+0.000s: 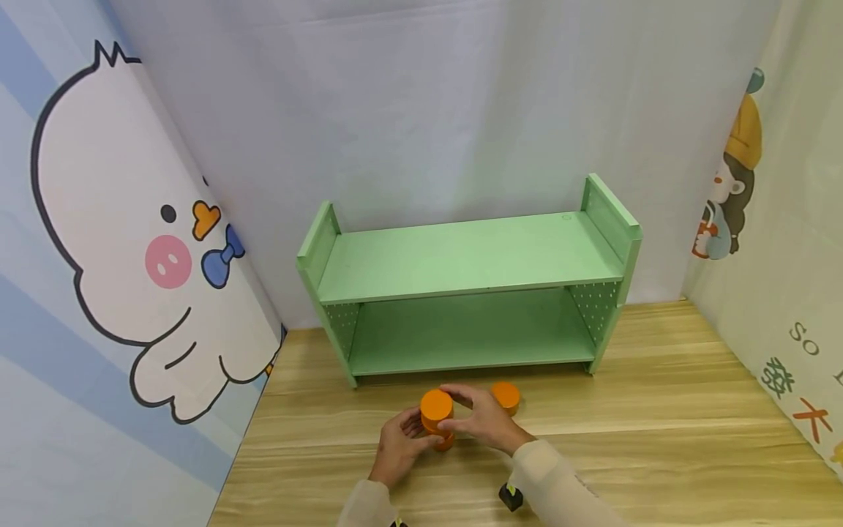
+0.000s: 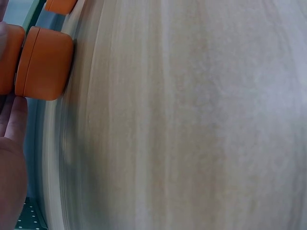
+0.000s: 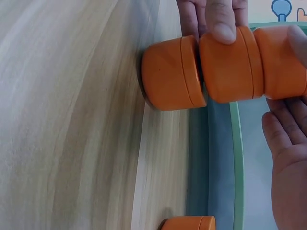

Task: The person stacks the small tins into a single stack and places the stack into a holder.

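Three orange lidded jars stand in a stack on the table. The bottom jar rests on the wood. My left hand grips the middle jar, its thumb on the side and its fingers behind. A thin dark gap shows between the middle jar and the lid below; contact there is hard to tell. My right hand holds the top jar between thumb and fingers, right above the middle one. Another orange jar stands apart on the table, just behind my right hand.
A green two-tier shelf with raised side panels stands behind the jars, against a pale curtain. Printed cloths hang at left and right. A small black object is by the right sleeve. The wooden table extends to both sides.
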A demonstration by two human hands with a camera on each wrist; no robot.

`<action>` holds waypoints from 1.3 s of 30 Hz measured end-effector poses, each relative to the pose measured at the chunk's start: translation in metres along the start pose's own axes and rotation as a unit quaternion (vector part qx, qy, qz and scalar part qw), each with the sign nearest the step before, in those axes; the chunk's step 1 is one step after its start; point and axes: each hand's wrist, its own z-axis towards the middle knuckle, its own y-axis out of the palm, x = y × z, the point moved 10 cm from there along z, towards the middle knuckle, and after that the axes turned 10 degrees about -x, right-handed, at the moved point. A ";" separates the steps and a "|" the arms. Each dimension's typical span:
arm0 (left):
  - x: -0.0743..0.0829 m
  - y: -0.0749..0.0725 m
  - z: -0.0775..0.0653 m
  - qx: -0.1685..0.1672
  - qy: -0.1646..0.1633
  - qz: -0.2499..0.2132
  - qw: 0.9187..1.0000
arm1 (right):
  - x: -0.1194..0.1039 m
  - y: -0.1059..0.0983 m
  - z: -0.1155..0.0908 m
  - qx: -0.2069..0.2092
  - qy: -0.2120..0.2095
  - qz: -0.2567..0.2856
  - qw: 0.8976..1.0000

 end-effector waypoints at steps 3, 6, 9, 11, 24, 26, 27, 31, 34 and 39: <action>-0.003 0.000 0.001 0.000 -0.005 -0.002 1.000 | 0.000 0.001 0.000 -0.001 -0.001 0.002 1.000; -0.011 -0.001 0.003 0.002 -0.006 -0.005 1.000 | 0.000 0.001 0.000 -0.001 -0.002 0.001 1.000; -0.010 -0.001 0.003 0.002 -0.007 -0.012 1.000 | 0.001 0.001 0.001 -0.001 0.000 0.000 1.000; -0.010 -0.001 0.003 0.003 -0.006 -0.016 1.000 | 0.003 0.001 0.002 0.001 0.003 -0.004 1.000; -0.011 -0.002 0.003 0.009 -0.006 -0.009 1.000 | 0.004 0.003 0.004 0.005 0.012 0.010 1.000; -0.011 -0.002 0.002 0.010 -0.004 -0.010 1.000 | 0.004 0.003 0.004 0.003 0.012 0.009 1.000; -0.011 -0.003 0.002 0.011 -0.004 -0.011 1.000 | 0.004 0.003 0.004 0.003 0.010 0.008 1.000; -0.011 -0.003 0.002 0.012 -0.005 -0.012 1.000 | 0.003 0.003 0.004 0.005 0.007 0.004 1.000; -0.012 -0.002 0.002 0.011 -0.007 -0.010 1.000 | 0.003 0.003 0.003 0.006 0.007 0.006 1.000; -0.011 -0.002 0.002 0.010 -0.005 -0.010 1.000 | 0.003 0.003 0.002 0.009 0.006 0.009 1.000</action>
